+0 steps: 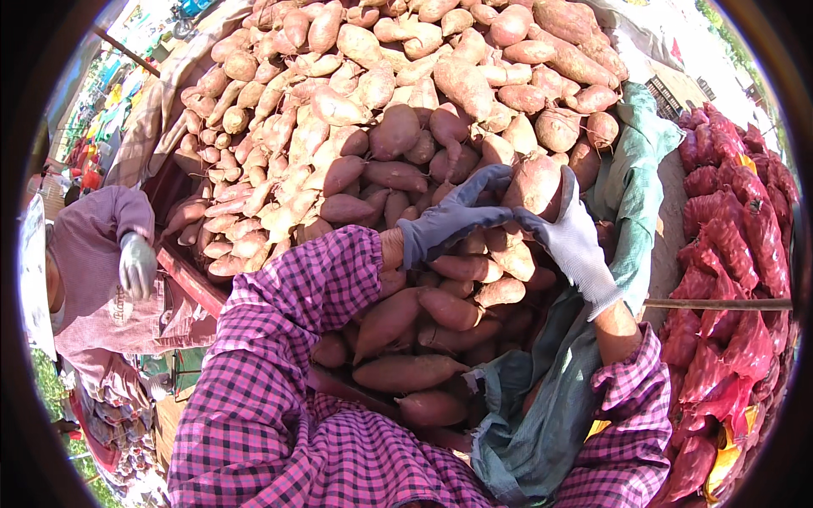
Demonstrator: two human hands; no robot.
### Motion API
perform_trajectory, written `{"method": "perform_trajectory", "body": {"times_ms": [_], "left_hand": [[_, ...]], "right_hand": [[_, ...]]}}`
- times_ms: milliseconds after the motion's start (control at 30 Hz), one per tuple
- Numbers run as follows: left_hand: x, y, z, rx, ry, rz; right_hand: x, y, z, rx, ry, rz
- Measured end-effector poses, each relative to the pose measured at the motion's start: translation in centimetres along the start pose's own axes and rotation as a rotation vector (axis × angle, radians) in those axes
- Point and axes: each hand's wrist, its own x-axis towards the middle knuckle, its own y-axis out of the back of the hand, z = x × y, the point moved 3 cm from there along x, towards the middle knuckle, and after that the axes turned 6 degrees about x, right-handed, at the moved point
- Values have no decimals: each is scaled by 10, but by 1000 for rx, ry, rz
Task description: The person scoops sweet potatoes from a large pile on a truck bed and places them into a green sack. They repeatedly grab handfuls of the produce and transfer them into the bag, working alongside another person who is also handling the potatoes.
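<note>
A large heap of sweet potatoes (394,178) lies before me, partly in sun and partly in shade. My left hand (457,213), in a blue-grey knit glove, reaches over the heap with its fingers spread. Its fingertips are beside a big round sweet potato (535,184); whether they touch it I cannot tell. At the right side of that same sweet potato is my right hand (565,232), in a paler glove, thumb and fingers around its lower and right side. Smaller sweet potatoes lie below both hands.
Green woven plastic cloth (635,184) runs along the heap's right edge and down near my lap. Red mesh bags (730,254) are stacked at the right, beside a thin pole (718,304). At the left, a person (105,273) in gloves stands by the red rim (190,279).
</note>
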Motion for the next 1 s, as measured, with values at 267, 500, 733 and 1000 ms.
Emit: {"method": "perform_trajectory", "body": {"times_ms": [267, 500, 733, 1000], "left_hand": [[-10, 32, 46, 243, -188, -47], [79, 139, 99, 1988, -367, 289], [124, 138, 77, 1983, -237, 222], [27, 162, 86, 1429, -309, 377]], "right_hand": [[-1, -10, -1, 724, -162, -184], [-4, 33, -25, 1105, 36, -73], [-75, 119, 32, 1408, 298, 400], [-319, 145, 171, 1624, -12, 918]]}}
